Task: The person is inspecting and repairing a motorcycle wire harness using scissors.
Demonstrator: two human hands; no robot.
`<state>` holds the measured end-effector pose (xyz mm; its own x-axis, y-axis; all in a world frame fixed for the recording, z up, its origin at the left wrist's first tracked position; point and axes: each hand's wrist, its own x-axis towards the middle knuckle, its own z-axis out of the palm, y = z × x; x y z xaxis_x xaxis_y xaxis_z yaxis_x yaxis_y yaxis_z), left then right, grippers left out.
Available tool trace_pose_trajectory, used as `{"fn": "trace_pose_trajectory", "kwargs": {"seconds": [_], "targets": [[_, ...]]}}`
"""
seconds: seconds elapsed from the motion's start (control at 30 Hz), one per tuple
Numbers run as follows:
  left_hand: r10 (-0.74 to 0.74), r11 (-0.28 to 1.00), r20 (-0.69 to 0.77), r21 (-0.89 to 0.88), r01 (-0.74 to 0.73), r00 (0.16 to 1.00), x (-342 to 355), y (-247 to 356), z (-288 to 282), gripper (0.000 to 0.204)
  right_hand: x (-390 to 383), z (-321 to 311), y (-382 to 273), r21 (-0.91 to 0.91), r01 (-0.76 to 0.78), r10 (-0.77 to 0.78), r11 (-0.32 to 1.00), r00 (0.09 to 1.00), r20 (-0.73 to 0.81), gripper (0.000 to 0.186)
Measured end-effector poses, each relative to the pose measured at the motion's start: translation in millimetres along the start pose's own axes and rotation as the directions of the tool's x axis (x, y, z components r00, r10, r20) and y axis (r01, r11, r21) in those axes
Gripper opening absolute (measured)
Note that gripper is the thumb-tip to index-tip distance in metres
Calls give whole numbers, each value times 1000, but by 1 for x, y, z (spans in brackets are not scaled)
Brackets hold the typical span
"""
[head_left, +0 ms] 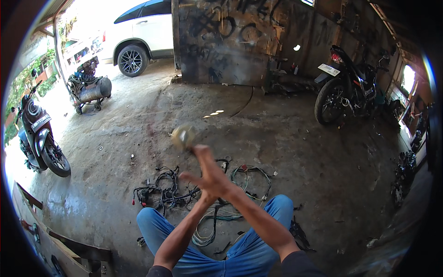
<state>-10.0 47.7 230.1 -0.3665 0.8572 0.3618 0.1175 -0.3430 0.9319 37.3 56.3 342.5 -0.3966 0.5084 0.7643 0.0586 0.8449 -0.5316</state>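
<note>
My forearms cross at the wrists in the middle of the view. My right hand (211, 177) is in front, fingers reaching up and left. A blurred, round yellowish object (183, 136), perhaps a roll, is at the upper fingertips; I cannot tell which hand, if either, grips it. My left hand (206, 194) is mostly hidden behind my right, its fingers unclear. Below them on the concrete floor, between and beyond my jeans-clad knees (277, 212), lie black wiring harnesses (168, 187) with coloured connectors and a looped bundle of thin pale wires (205, 233).
A scooter (46, 143) stands at left, an air compressor (90, 90) behind it, a white car (138, 44) outside, a dark motorbike (344, 92) at right. A wooden frame (69, 244) lies at lower left; dark parts (405, 171) sit along the right side.
</note>
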Motion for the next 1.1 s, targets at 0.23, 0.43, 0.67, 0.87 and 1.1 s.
{"fn": "trace_pose_trajectory", "kwargs": {"seconds": [0.23,0.43,0.67,0.87,1.1], "targets": [[-177,955,117,-222,199,977,44,54,-45,49,-77,-66,46,-116,-298,316,947,929,192,58],[-115,970,24,-214,117,993,63,63,-82,53,-123,-66,52,-372,-114,65,921,988,-143,63],[-39,977,-160,-213,4,986,64,78,-95,53,-147,-57,78,16,-419,400,908,856,-328,68],[-80,960,-187,-278,25,979,52,87,-89,51,-159,-32,68,146,-472,492,869,857,-154,68],[-75,924,-190,-383,-4,979,36,81,-81,50,-149,-17,35,123,-483,481,867,875,45,68]]}}
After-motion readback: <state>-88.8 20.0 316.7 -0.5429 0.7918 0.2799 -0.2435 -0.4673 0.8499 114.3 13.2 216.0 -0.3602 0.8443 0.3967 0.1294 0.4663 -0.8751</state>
